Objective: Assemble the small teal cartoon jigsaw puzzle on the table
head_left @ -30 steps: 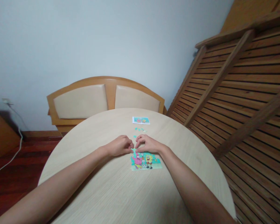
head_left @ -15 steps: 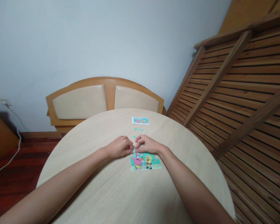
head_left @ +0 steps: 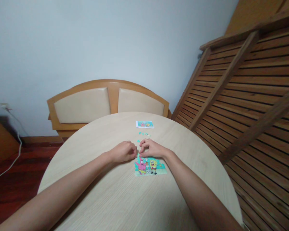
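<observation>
A jigsaw puzzle (head_left: 147, 167) with a pink starfish figure and a yellow square figure on turquoise lies partly assembled on the table. At its upper left edge, a small turquoise puzzle piece (head_left: 138, 155) shows between my two hands. My left hand (head_left: 124, 151) is closed, thumb and forefinger pinched at the piece's left side. From the right, my right hand (head_left: 153, 149) curls its thumb and forefinger against the same piece, its wrist over the puzzle's upper right part. Fingers hide most of the piece.
Several loose pieces (head_left: 146, 134) and a single one (head_left: 138, 141) lie beyond my hands. Farther back is a picture card (head_left: 144, 124). The round table (head_left: 98, 192) stands before a padded headboard (head_left: 84, 104); a slatted wooden frame (head_left: 231, 80) leans at the right.
Both hands stay in nearly the same place. My left fingers have shifted very slightly at the puzzle's upper left edge.
</observation>
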The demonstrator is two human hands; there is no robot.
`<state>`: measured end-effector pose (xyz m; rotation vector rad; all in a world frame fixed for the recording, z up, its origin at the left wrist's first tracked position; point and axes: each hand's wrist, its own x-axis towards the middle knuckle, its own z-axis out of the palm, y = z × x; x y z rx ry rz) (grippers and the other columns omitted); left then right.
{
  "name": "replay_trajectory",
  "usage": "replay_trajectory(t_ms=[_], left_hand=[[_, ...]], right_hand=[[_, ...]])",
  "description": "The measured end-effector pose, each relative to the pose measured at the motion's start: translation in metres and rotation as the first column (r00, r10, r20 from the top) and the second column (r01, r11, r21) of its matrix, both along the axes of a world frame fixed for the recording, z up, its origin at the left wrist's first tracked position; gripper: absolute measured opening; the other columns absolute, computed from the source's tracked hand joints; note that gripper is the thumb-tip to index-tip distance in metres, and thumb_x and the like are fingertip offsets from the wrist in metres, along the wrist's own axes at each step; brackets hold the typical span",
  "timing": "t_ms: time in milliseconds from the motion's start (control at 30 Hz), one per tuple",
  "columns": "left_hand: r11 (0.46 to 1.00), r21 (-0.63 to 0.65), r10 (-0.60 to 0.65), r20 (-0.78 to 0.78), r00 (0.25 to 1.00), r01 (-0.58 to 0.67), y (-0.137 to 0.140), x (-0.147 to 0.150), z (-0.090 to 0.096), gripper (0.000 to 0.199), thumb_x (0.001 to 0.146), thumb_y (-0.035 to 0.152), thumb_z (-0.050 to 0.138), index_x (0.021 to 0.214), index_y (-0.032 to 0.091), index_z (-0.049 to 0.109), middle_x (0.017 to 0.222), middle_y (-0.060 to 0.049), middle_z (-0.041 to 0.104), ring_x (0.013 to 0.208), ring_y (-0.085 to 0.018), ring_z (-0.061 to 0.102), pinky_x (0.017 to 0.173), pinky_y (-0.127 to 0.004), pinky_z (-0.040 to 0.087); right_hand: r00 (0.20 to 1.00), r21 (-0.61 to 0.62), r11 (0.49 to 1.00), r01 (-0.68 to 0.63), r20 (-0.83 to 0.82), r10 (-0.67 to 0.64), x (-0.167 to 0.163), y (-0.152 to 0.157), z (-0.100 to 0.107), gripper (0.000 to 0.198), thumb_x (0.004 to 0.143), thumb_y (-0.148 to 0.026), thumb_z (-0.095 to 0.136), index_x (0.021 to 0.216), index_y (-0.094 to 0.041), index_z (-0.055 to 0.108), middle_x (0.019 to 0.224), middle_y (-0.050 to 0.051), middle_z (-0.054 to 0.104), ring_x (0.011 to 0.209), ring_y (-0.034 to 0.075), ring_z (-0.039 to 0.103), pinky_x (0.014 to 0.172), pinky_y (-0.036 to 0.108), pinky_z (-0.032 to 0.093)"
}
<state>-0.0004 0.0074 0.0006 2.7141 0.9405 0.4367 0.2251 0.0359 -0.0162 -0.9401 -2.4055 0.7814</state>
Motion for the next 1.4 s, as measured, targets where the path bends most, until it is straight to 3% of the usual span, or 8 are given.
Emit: replay_trajectory(t_ms=[100,500,733,833,1000,1133,1233,1400], left_hand=[[0.999,-0.008,-0.043,0.022,0.999,0.043,0.0,0.0,0.001,0.006,0.082,0.018,0.065,0.079,0.018,0.071,0.085,-0.003,0.072,0.084,-0.018,0.063,0.079,-0.025,0.042],[0.999,-0.046,-0.008,0.01,1.0,0.009,0.0,0.001,0.0,0.013,0.082,0.018,0.063,0.085,0.02,0.075,0.08,-0.002,0.073,0.078,-0.017,0.063,0.074,-0.025,0.042],[0.998,-0.068,0.006,0.035,0.999,-0.004,-0.001,0.001,-0.001,0.011,0.083,0.019,0.063,0.085,0.019,0.074,0.081,-0.003,0.073,0.078,-0.017,0.063,0.073,-0.024,0.043],[0.998,-0.057,-0.001,0.04,0.999,0.003,-0.001,0.001,-0.002,0.011,0.084,0.019,0.063,0.085,0.019,0.073,0.083,-0.003,0.073,0.08,-0.018,0.063,0.075,-0.025,0.043],[0.999,-0.027,-0.02,0.063,0.998,0.022,0.0,0.004,-0.005,0.011,0.087,0.02,0.061,0.086,0.018,0.072,0.084,-0.005,0.072,0.083,-0.018,0.062,0.081,-0.027,0.045],[0.999,-0.011,-0.037,0.085,0.996,0.038,0.001,0.005,-0.008,0.01,0.089,0.023,0.062,0.089,0.018,0.07,0.088,-0.005,0.071,0.086,-0.018,0.062,0.085,-0.028,0.045],[0.999,-0.004,-0.044,0.09,0.995,0.044,0.001,0.004,-0.01,0.009,0.089,0.023,0.062,0.091,0.018,0.07,0.09,-0.005,0.071,0.089,-0.019,0.061,0.085,-0.029,0.045],[0.998,0.0,-0.069,0.089,0.994,0.07,0.001,0.003,-0.009,0.011,0.09,0.025,0.061,0.092,0.018,0.07,0.092,-0.005,0.07,0.09,-0.019,0.061,0.086,-0.029,0.045]], right_hand=[[1.0,0.007,1.0,0.005,0.001,-0.005,0.0,0.0,0.0,0.017,0.066,-0.031,0.087,0.078,-0.022,0.079,0.104,0.005,0.061,0.104,0.021,0.058,0.1,0.035,0.042],[1.0,-0.003,1.0,0.007,-0.007,-0.007,0.001,0.0,-0.001,0.016,0.066,-0.03,0.087,0.078,-0.023,0.079,0.105,0.004,0.061,0.105,0.021,0.058,0.101,0.035,0.042],[0.997,0.091,0.996,0.006,-0.071,0.001,-0.001,0.002,-0.006,0.004,0.074,-0.024,0.079,0.075,-0.02,0.076,0.093,0.003,0.066,0.092,0.018,0.063,0.089,0.03,0.048],[0.986,0.19,0.97,0.148,-0.109,-0.129,0.0,0.005,-0.014,0.007,0.081,-0.017,0.068,0.084,-0.019,0.073,0.089,0.003,0.068,0.088,0.017,0.063,0.084,0.03,0.048],[0.906,0.341,0.848,0.405,-0.024,-0.423,0.006,0.013,-0.02,0.029,0.086,-0.023,0.062,0.115,-0.02,0.065,0.118,0.008,0.067,0.112,0.023,0.057,0.099,0.04,0.042],[0.86,0.364,0.83,0.422,0.128,-0.494,0.006,0.019,-0.018,0.047,0.092,-0.036,0.055,0.137,-0.023,0.054,0.148,0.01,0.048,0.132,0.029,0.043,0.106,0.047,0.036],[0.825,0.335,0.844,0.419,0.249,-0.508,0.003,0.023,-0.018,0.05,0.095,-0.043,0.049,0.142,-0.025,0.049,0.155,0.009,0.04,0.137,0.032,0.038,0.109,0.053,0.031],[0.843,0.369,0.837,0.404,0.204,-0.497,0.004,0.021,-0.018,0.043,0.094,-0.043,0.051,0.133,-0.024,0.059,0.145,0.006,0.054,0.13,0.028,0.046,0.108,0.046,0.035]])
